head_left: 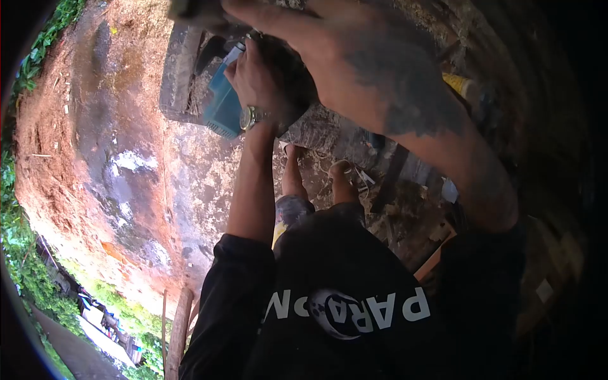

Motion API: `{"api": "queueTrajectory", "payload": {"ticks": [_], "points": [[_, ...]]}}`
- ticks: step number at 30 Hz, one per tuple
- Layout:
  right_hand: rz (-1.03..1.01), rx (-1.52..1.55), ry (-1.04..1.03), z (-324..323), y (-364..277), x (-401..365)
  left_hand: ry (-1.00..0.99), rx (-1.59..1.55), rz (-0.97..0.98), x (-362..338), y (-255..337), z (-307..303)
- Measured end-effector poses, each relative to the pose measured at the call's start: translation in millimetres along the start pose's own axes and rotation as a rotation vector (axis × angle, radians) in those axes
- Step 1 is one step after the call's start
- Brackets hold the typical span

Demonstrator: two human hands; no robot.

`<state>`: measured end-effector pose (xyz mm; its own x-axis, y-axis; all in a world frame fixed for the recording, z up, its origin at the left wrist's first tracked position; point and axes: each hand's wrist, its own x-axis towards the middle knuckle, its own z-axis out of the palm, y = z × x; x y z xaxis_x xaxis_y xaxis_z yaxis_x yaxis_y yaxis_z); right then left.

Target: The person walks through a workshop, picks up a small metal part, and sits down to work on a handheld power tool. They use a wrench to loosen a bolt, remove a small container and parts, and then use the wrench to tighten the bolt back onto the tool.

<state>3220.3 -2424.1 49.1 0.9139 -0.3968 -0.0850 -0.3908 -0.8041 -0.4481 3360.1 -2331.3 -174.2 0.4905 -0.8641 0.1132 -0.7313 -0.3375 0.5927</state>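
My left hand [253,79], with a watch on its wrist, is closed at a teal power tool [221,104] that has a vented end. The tool's exact kind cannot be made out. My right hand [304,25] reaches across above it at the top edge, smeared by motion. Its fingers lie close to a dark blurred block [199,12], and their grip is hidden. Under the tool is a worn wooden surface [180,69] with shavings on it.
Shavings cover the ground [209,158] around my feet [340,168]. A yellow object [457,83] lies at the right, and a wooden piece [435,256] is near my right elbow. A wooden post [179,329] stands at lower left. Reddish bare earth [57,171] and green plants [19,234] lie beyond.
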Motion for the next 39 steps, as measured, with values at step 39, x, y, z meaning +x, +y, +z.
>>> {"api": "queueTrajectory", "payload": {"ticks": [39], "points": [[1.522,0.615,0.716,279,103,-288,0.33,-0.571,-0.128,9,-32,-43]]}}
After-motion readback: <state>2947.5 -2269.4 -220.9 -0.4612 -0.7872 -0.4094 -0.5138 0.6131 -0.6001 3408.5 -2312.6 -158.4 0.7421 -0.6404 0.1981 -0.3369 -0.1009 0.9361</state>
